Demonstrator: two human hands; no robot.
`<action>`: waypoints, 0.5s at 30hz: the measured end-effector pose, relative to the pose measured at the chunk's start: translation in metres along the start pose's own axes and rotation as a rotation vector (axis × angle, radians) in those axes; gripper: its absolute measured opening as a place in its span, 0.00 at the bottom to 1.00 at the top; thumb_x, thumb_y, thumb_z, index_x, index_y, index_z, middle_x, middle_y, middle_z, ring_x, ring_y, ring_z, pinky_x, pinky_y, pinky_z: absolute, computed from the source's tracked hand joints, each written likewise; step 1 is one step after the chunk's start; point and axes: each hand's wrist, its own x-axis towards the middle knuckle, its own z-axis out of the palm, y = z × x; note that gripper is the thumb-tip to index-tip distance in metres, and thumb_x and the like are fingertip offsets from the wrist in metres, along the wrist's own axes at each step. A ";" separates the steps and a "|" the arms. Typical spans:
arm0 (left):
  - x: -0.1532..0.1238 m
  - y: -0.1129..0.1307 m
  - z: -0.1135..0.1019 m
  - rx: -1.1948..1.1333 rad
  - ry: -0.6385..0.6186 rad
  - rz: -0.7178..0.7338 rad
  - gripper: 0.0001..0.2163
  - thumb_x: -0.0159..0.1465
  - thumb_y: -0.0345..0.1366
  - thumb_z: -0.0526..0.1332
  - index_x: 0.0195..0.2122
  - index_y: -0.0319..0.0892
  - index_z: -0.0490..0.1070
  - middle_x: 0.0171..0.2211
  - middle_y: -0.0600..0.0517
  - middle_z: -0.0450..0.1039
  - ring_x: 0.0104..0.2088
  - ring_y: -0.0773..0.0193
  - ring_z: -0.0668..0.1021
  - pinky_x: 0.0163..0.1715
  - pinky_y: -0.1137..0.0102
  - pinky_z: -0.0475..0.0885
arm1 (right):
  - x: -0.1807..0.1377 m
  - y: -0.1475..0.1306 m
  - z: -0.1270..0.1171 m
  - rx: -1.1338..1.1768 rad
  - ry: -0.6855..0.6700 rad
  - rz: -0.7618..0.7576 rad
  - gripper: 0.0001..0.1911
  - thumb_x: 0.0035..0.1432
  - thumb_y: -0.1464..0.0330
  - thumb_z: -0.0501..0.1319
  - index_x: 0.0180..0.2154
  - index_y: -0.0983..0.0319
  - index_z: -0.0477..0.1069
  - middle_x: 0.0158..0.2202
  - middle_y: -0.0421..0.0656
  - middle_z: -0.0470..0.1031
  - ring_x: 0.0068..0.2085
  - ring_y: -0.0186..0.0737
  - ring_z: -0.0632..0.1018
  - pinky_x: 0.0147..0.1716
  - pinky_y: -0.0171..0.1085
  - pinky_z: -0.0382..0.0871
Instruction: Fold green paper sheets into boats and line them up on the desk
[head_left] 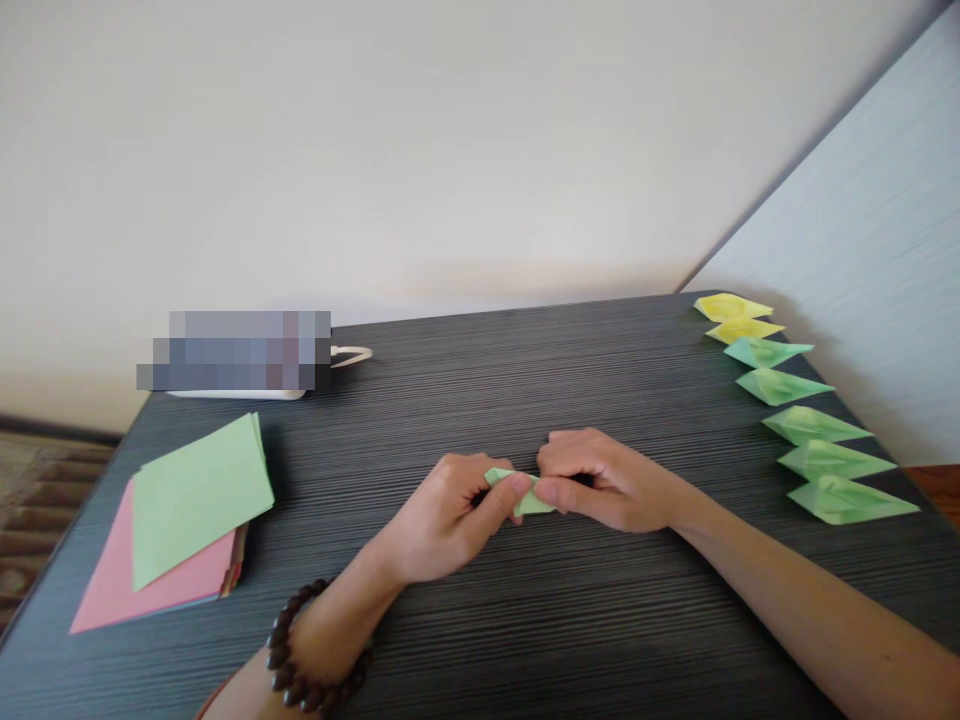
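Between my two hands is a small folded piece of light green paper (535, 502), held just over the dark table. My left hand (461, 515) pinches its left end, thumb on top and fingers curled behind. The thumb and curled fingers of my right hand (604, 480) close on its right end. Both hands cover much of the paper, so its full shape is hidden. A bracelet of dark round beads (289, 650) circles my left wrist.
Folded paper boats line the table's right edge: yellow ones (733, 307) at the back, several green ones (855, 500) nearer. Green sheets (202, 500) lie on a pink stack (112, 585) at left. Behind is a blurred-out object (240, 350) with a white cable (356, 354). A wall (480, 150) bounds the dark table (480, 385).
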 end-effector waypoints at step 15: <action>0.000 -0.005 0.005 -0.119 0.137 -0.095 0.23 0.67 0.48 0.47 0.21 0.39 0.64 0.20 0.55 0.63 0.22 0.71 0.65 0.24 0.74 0.61 | 0.000 0.000 -0.001 0.100 0.046 0.033 0.17 0.64 0.65 0.52 0.23 0.62 0.64 0.20 0.36 0.64 0.25 0.29 0.65 0.27 0.32 0.57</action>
